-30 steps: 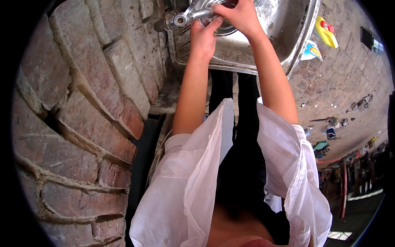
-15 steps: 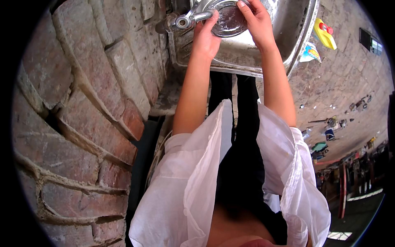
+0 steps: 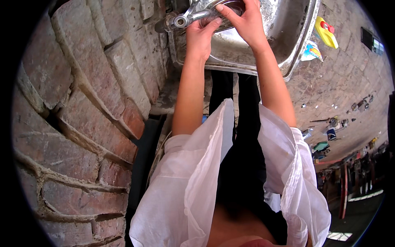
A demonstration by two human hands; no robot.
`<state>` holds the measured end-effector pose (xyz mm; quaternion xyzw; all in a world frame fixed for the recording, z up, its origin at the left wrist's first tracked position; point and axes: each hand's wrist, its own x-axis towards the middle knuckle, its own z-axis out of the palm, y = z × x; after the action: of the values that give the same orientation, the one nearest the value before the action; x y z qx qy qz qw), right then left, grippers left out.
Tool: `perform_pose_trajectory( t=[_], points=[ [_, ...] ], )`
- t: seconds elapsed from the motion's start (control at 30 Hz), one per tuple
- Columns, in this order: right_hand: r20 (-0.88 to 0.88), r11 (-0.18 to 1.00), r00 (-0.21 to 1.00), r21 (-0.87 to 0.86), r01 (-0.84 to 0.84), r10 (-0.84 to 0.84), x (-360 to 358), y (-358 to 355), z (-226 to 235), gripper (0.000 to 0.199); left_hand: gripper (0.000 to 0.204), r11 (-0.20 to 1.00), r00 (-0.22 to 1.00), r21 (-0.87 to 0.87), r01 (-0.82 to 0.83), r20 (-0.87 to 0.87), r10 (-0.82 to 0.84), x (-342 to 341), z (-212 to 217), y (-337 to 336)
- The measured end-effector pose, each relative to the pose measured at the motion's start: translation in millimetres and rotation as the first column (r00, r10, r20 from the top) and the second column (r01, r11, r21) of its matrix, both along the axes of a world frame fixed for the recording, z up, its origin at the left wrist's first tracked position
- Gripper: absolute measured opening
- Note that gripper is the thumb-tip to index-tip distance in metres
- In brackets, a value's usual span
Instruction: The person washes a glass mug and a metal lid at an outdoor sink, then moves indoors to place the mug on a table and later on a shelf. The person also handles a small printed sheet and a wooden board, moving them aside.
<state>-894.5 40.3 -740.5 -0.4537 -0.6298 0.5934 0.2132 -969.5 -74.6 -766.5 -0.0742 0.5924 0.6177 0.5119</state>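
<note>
A shiny, see-through round bowl (image 3: 226, 23) is between my two hands under the tap, tilted and partly cut off by the top edge. My left hand (image 3: 199, 40) grips its left side, thumb stretched along the near rim beside the tap spout. With thumb and fingers closed on the rim, my right hand (image 3: 248, 28) holds the right side; its fingertips run out of view. The chrome tap (image 3: 181, 21) reaches over from the left wall. Below the bowl lies the scratched, stained metal sink (image 3: 275, 61).
A rough brick wall (image 3: 82, 111) rises close on the left. On the brick floor (image 3: 341, 78) to the right lie a yellow bottle with a red cap (image 3: 327, 33) and a white-blue packet (image 3: 312, 52). Several tools and scraps (image 3: 333, 123) are scattered farther back.
Both hands have shifted up and slightly left with the bowl, nearer the tap. The bowl, seen from above before, is now tilted and more hidden by my hands.
</note>
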Motion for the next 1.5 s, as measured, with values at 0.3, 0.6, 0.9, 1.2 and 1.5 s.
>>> perform_pose_trajectory(
  t=[0.3, 0.6, 0.9, 1.2, 1.5],
  points=[
    [0.018, 0.998, 0.999, 0.048, 0.043, -0.044, 0.5, -25.6, -37.4, 0.08, 0.022, 0.989, 0.891, -0.145, -0.025, -0.452, -0.044, 16.2, -1.5, 10.6],
    [-0.152, 0.734, 0.931, -0.662, 0.154, -0.332, 2.9, -3.8, -44.2, 0.038, 0.028, 0.998, 0.908, -0.058, -0.014, -0.419, -0.012, 15.0, -8.4, 5.1],
    [-0.152, 0.987, 0.979, 0.111, -0.118, 0.134, -4.9, -7.2, -25.8, 0.055, 0.033, 0.983, 0.897, -0.162, 0.083, -0.419, -0.145, 9.5, -10.2, 5.0],
    [-0.257, 0.939, 0.966, -0.338, -0.069, -0.021, -6.3, -5.1, -47.7, 0.046, 0.035, 0.996, 0.93, -0.089, 0.029, -0.363, -0.06, 17.3, -13.3, 2.7],
    [-0.24, 0.872, 0.96, -0.489, 0.012, -0.147, 1.1, 4.4, -53.6, 0.018, 0.037, 0.991, 0.925, -0.048, 0.126, -0.354, -0.134, 8.8, -13.6, 9.3]
  ],
)
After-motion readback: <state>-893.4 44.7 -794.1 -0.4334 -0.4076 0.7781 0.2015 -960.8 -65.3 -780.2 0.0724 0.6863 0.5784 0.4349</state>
